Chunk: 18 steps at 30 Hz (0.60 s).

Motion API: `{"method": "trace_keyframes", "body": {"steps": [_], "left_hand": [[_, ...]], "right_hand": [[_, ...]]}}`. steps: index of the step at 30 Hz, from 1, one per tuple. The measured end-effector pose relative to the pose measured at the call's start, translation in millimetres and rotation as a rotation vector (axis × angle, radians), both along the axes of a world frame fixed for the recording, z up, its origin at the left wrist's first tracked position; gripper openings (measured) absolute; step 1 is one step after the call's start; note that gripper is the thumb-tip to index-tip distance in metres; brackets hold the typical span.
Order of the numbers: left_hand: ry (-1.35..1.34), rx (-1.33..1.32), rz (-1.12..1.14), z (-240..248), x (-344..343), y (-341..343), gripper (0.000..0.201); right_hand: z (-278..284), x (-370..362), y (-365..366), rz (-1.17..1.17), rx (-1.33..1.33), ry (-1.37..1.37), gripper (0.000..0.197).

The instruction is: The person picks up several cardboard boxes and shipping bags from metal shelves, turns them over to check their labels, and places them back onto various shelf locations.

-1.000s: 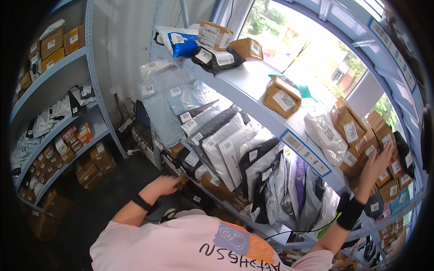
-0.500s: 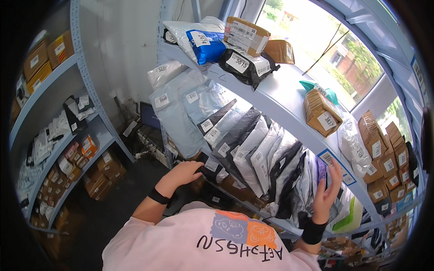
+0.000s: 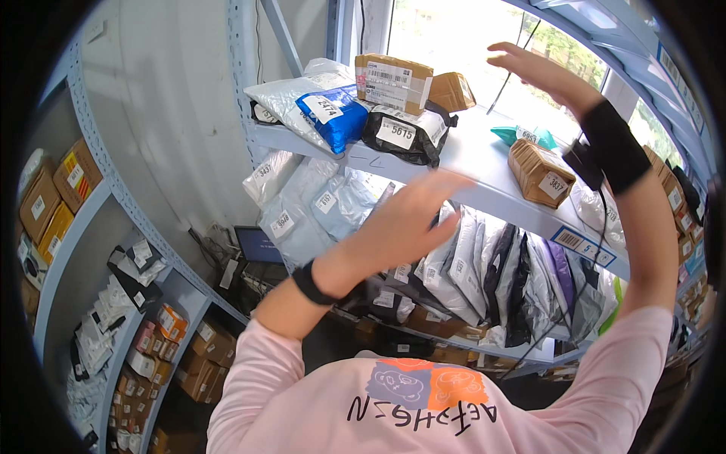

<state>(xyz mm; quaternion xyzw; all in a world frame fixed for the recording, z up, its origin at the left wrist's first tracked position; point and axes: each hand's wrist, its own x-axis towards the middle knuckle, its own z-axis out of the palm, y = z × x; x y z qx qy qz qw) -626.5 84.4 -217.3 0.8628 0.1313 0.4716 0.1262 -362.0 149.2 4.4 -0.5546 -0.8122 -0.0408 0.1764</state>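
Note:
My left hand (image 3: 401, 227), slightly blurred, is raised in front of the upper shelf's edge with fingers stretched and thumb apart. It holds nothing and hides part of the row of bagged parcels (image 3: 459, 268) below. My right hand (image 3: 546, 76) reaches up before the window, fingers extended and nothing held. Below it on the upper shelf (image 3: 473, 147) sit a brown carton (image 3: 541, 170) and a teal bag (image 3: 518, 136). Left of them are a black wrapped parcel (image 3: 401, 140), a blue bag (image 3: 336, 117), a white bag (image 3: 276, 102) and a labelled cardboard box (image 3: 395, 83).
Another rack (image 3: 57, 250) at the left carries boxes and bagged parcels. Grey bags (image 3: 295, 216) hang below the upper shelf beside a dark screen (image 3: 259, 246). A black cord (image 3: 603, 219) dangles by my right wrist. More boxes stand at the far right.
Both hands have risen from the lower parcel row. My left hand moved right and up to the shelf edge; my right hand went up before the window. The view has shifted.

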Motion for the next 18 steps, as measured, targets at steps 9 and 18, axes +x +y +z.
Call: {"method": "trace_keyframes", "body": {"steps": [9,18], "left_hand": [[-0.185,-0.339,0.023,78.8,32.4,127.7,0.049],[-0.218,-0.337,0.07,73.9,18.7,136.0,0.051]], "right_hand": [[-30.0,-38.4,134.4,-0.129,-0.328,-0.021,0.129],[-30.9,-24.4,156.2,-0.008,-0.22,0.097,0.09]]}}
